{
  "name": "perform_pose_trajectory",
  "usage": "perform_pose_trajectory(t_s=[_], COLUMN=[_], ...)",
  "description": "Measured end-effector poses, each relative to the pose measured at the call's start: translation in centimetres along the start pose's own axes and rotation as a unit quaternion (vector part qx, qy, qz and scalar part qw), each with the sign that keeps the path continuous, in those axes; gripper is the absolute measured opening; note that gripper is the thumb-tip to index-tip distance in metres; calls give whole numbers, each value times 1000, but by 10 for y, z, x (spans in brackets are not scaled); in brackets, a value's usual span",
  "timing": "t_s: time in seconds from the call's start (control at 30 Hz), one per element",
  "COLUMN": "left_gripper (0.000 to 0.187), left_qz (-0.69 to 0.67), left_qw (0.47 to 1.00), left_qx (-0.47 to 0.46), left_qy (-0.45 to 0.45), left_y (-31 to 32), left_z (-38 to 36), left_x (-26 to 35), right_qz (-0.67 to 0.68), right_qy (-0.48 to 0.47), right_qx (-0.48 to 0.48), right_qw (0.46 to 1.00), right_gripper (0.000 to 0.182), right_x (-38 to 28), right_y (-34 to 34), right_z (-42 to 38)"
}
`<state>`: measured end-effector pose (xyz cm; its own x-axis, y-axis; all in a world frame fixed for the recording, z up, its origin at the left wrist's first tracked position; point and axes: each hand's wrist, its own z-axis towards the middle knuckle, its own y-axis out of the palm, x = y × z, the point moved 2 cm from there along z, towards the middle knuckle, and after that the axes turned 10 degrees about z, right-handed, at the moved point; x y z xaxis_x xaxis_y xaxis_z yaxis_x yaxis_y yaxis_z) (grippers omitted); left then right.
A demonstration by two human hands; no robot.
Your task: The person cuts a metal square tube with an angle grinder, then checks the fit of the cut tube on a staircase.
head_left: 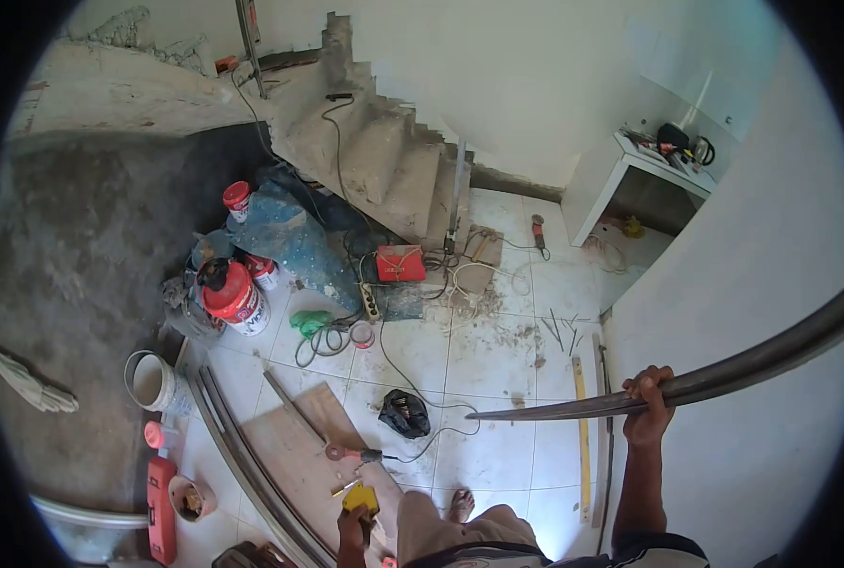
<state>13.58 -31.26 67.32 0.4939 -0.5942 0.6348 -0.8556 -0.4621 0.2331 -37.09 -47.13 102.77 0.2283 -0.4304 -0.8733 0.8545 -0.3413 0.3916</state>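
My right hand (649, 405) is wrapped around a long dark metal bar (739, 381). The bar is held off the floor, its near end running out of view at the right edge and its far end pointing left over the tiles. Low in the view, my left hand (352, 527) is closed on a compact yellow object that looks like a tape measure (360, 498). Beneath it lies a brown board (285, 431), with an angle grinder (351, 454) and a flat metal strip (294, 407) on top.
Long metal bars (237, 440) lie left of the board. A black bag (404, 414) and cables are on the tiles. A red machine (400, 263) stands before the concrete stairs (375, 161). Paint buckets (236, 298) stand left; a yellow level (583, 445) lies right.
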Motion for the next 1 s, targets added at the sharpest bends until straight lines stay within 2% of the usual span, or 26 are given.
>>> perform_pose_trajectory(t_s=[0.03, 0.07, 0.13, 0.2, 0.23, 0.27, 0.33, 0.4, 0.47, 0.5, 0.57, 0.6, 0.63, 0.7, 0.8, 0.83, 0.9, 0.93, 1.0], left_gripper=[34, 34, 42, 50, 47, 49, 52, 45, 51, 47, 40, 35, 32, 32, 32, 32, 31, 31, 27], left_qz=[96, 95, 55, 11, -32, -31, 24, 128, 182, 219, 390, 405, 463, 434, 521, 519, 563, 558, 610], left_qw=[995, 995, 997, 994, 991, 988, 990, 982, 967, 961, 901, 879, 844, 853, 792, 794, 756, 761, 707], left_qx=[28, 33, -49, -91, -123, -136, -96, -30, -35, -31, 26, 19, 14, -45, -55, -48, -69, -60, -44], left_qy=[-7, -6, 26, 52, 41, 67, 96, 133, 175, 169, 188, 250, 271, 285, 315, 312, 326, 325, 357], left_y=[20, 38, 82, 136, 167, 197, 240, 298, 347, 378, 432, 455, 489, 535, 598, 617, 650, 664, 694], left_z=[10, 23, 48, 69, 77, 84, 130, 166, 220, 247, 286, 317, 321, 366, 429, 456, 507, 539, 599], left_x=[6, 13, 35, 64, 85, 104, 118, 147, 169, 185, 223, 233, 267, 302, 355, 370, 388, 399, 402], right_qz=[-2, -5, -7, -31, -34, -48, -68, -68, -84, -86, -81, -98, -115, -134, -165, -164, -164, -162, -162], right_qy=[-23, -47, -59, -91, -90, -98, -99, -115, -103, -97, -84, -81, -71, -57, -54, -42, -20, -5, 15], right_qx=[36, 74, 88, 107, 103, 114, 113, 140, 126, 127, 156, 144, 135, 117, 86, 75, 56, 41, 11], right_qw=[999, 996, 994, 990, 990, 987, 986, 981, 983, 983, 981, 981, 982, 983, 981, 983, 985, 986, 987], right_gripper=[20, 20, 20, 19, 19, 19, 20, 21, 23, 23, 20, 18, 18, 18, 19, 21, 22, 23, 22], right_x=[2, 5, 16, 26, 31, 37, 55, 80, 110, 127, 159, 174, 186, 213, 252, 269, 297, 316, 357], right_y=[-13, -24, -44, -61, -66, -70, -78, -89, -104, -107, -97, -97, -85, -74, -55, -56, -54, -52, -63], right_z=[13, 27, 59, 95, 115, 134, 181, 231, 287, 320, 376, 403, 428, 471, 533, 555, 595, 618, 660])
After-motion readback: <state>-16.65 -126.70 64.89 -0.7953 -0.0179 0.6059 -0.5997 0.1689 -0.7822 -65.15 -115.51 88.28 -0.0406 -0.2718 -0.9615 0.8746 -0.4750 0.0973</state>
